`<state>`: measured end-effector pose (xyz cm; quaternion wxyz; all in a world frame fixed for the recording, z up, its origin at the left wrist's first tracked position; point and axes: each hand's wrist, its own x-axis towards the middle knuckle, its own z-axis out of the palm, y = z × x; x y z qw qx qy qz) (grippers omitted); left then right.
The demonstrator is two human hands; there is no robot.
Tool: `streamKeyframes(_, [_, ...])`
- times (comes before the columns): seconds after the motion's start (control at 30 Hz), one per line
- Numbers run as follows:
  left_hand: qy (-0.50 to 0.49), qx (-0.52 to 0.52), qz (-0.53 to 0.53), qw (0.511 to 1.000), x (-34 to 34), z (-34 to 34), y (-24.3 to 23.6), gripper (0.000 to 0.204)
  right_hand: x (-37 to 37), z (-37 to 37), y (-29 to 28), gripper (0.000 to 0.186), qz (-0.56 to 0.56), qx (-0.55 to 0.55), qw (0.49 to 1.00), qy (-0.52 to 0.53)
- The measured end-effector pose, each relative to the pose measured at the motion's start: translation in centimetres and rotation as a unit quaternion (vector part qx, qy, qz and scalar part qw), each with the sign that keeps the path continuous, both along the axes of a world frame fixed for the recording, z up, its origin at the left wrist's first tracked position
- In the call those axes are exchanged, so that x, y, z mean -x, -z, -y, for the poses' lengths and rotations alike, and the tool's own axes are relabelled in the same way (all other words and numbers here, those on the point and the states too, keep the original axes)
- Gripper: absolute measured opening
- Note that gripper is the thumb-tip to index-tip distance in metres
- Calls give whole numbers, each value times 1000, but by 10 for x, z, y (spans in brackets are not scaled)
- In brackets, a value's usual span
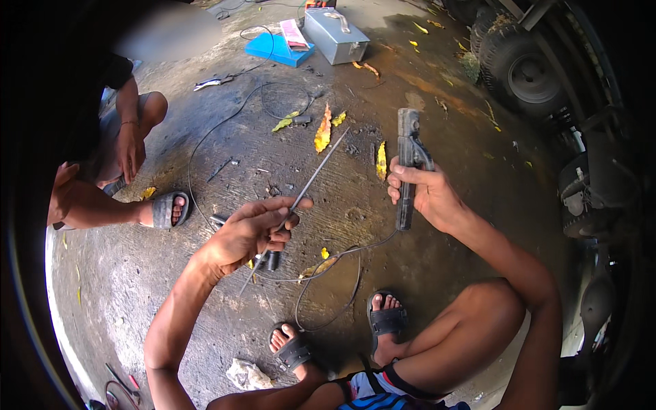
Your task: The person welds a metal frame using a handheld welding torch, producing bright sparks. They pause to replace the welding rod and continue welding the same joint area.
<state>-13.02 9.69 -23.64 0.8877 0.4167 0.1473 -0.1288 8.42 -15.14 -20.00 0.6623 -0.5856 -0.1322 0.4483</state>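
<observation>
Between the thumb and fingers of my left hand [253,236] is a thin grey welding rod [316,174], slanting up to the right. My right hand [427,191] grips a black welding electrode holder [406,147] by its handle, jaw end upward. The rod and the holder are apart. From the holder's lower end a thin dark cable [359,273] loops over the ground between my feet. Partly hidden behind my left hand, a black cylindrical object [272,261] lies on the concrete.
A person [133,137] squats at the left, one sandalled foot near the cable. Farther off stand a grey metal toolbox [336,37] and a blue flat case [270,49]. Large vehicle wheels [526,72] are at the right. Yellow leaves [322,133] and a crumpled plastic bag [247,374] lie around.
</observation>
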Motion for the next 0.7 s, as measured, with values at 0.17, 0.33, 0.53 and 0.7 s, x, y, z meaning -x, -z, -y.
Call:
streamKeyframes(0.17, [-52,-274,94,956,0,12,0,36,-4,2,8,19,12,39,999,-8])
streamKeyframes(0.33, [-90,-241,118,959,-7,21,-7,34,-1,-3,6,15,68,59,996,-12])
streamKeyframes(0.53, [-75,-229,109,964,-24,27,-9,38,2,-5,11,18,167,107,979,-42])
streamKeyframes(0.7, [-17,-346,113,931,-19,29,-1,40,-2,-4,12,19,184,155,969,-60])
